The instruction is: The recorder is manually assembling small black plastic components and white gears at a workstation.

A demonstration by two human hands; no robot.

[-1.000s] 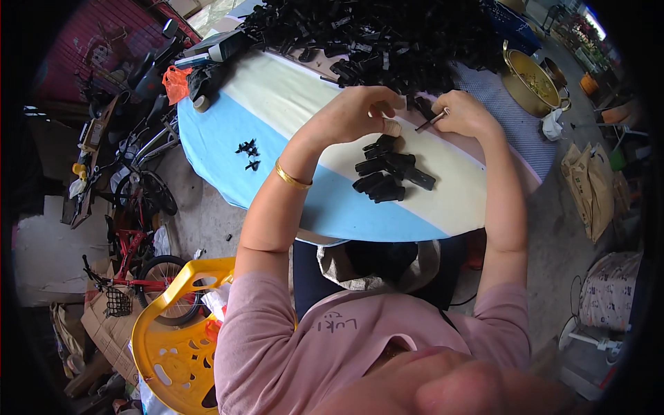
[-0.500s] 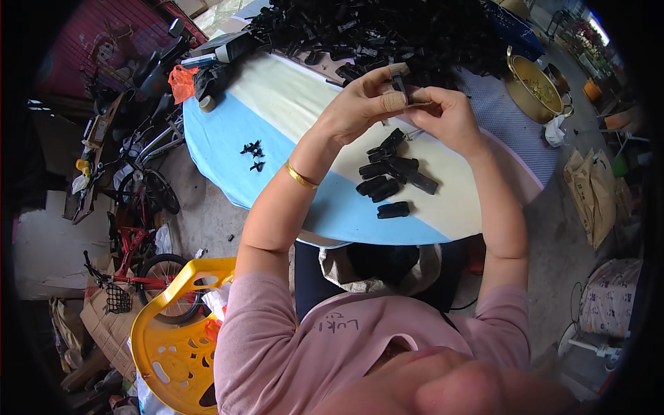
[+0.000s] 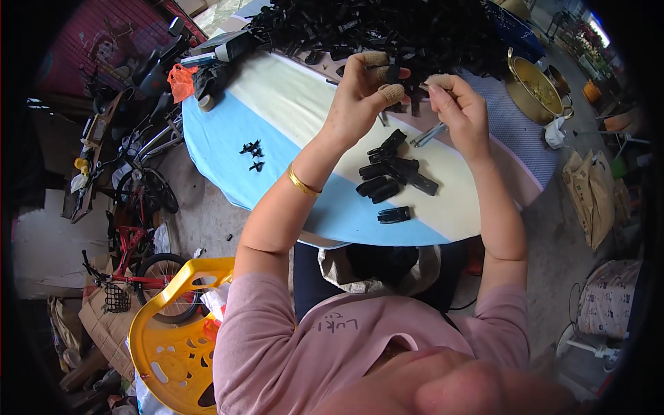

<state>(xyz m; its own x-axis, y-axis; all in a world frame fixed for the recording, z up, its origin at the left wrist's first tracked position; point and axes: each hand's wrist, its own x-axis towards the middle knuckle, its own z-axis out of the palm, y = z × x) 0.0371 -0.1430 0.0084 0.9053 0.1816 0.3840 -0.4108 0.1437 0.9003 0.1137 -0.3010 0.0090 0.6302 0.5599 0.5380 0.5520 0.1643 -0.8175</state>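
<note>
My left hand (image 3: 356,104) is raised over the far part of the table, with beige wraps on its thumb and finger. Between them it grips a small black plastic part (image 3: 392,73). Just right of it, my right hand (image 3: 460,114) is closed, its thumb pressed to a wrapped fingertip. A slim silver metal tool (image 3: 430,134) sticks out below its palm; the exact kind is unclear. Below the hands lies a loose group of black plastic pieces (image 3: 401,166), with a single black piece (image 3: 394,215) nearer me. Several tiny black bits (image 3: 254,151) lie to the left.
A large heap of black parts (image 3: 387,34) covers the table's far side. The tablecloth (image 3: 277,90) is blue and cream. A golden pot (image 3: 520,86) stands at the far right, an orange bag (image 3: 182,83) at the far left. A yellow chair (image 3: 155,332) stands beside me.
My hands have moved apart; the left turned and rose slightly with the black part. The silver tool now shows below my right palm.
</note>
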